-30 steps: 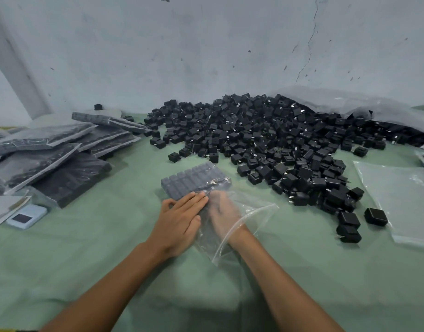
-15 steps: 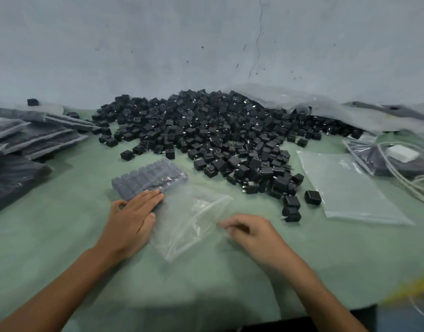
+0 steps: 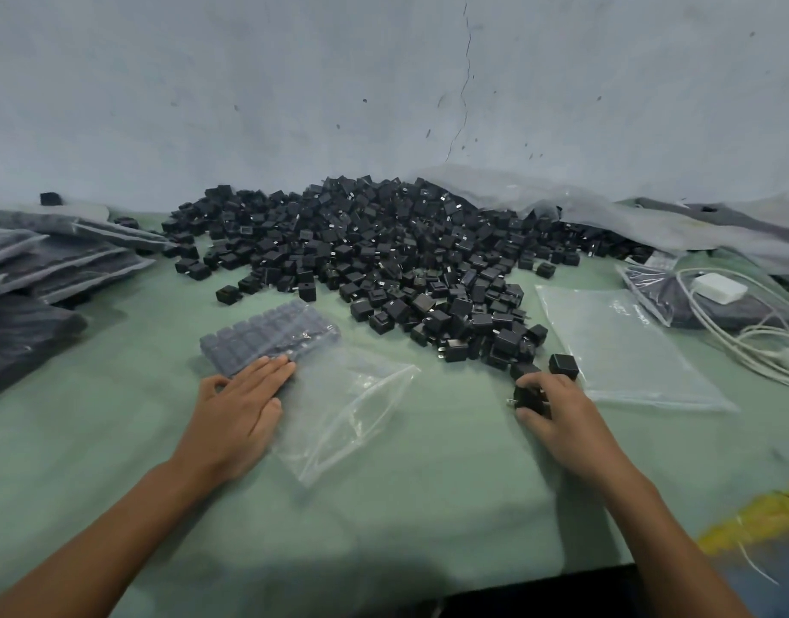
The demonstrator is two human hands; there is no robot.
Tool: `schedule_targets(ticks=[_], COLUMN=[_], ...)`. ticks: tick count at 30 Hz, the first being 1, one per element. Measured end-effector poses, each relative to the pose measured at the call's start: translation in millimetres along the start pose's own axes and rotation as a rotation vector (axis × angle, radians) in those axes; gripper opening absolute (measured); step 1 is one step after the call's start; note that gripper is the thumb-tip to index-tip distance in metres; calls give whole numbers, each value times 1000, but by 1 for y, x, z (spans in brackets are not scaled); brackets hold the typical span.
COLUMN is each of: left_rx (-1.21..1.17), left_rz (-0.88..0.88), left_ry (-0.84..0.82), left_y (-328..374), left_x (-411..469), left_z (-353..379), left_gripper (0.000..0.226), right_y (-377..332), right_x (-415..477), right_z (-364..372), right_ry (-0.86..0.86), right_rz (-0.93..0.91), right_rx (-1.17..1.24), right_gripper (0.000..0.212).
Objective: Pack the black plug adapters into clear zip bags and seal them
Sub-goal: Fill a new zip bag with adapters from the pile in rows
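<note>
Beside adapter pile [image 3: 384, 260], right hand [image 3: 557, 408] gripping adapter [image 3: 528, 396]

Small packing workshop: bare cracked plaster wall [image 3: 428, 82] behind a green-covered table [image 3: 428, 506], bulk heap of loose black plug adapters [image 3: 384, 252] at centre, stacked filled zip bags [image 3: 49, 269] far left, empty bags [image 3: 624, 350] right.

Left hand [image 3: 239, 405] flat, palm down, fingers together pointing far-right, thumb splayed left, pressing down. Left forearm runs in from near-left corner. Right hand [image 3: 555, 410] well right of it, knuckles up, fingers curled, thumb and fingertips pinching small black adapter [image 3: 527, 398]. Right forearm enters from near-right, angled far-left.
</note>
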State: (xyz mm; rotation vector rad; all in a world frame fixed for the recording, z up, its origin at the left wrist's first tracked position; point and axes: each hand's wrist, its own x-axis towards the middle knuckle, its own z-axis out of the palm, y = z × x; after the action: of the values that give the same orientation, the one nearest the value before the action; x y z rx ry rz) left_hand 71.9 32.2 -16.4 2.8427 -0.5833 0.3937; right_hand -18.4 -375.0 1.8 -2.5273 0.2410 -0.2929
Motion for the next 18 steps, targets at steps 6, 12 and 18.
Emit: schedule_targets(ticks=[6,12,18], left_rx=[7,-6,-37], left_rz=[-6,0,-12], left_ry=[-7,-12,-31], left_y=[0,3,0], left_x=[1,0,0], left_z=[1,-1,-1], left_gripper=[71,71,60], right_y=[-23,-79,-134], right_x=[-18,-53,-35], right_z=[3,34,90], right_ry=[69,-221,-454], right_rz=[-17,22,330], right_rx=[286,644,1275], right_gripper=[26,28,25])
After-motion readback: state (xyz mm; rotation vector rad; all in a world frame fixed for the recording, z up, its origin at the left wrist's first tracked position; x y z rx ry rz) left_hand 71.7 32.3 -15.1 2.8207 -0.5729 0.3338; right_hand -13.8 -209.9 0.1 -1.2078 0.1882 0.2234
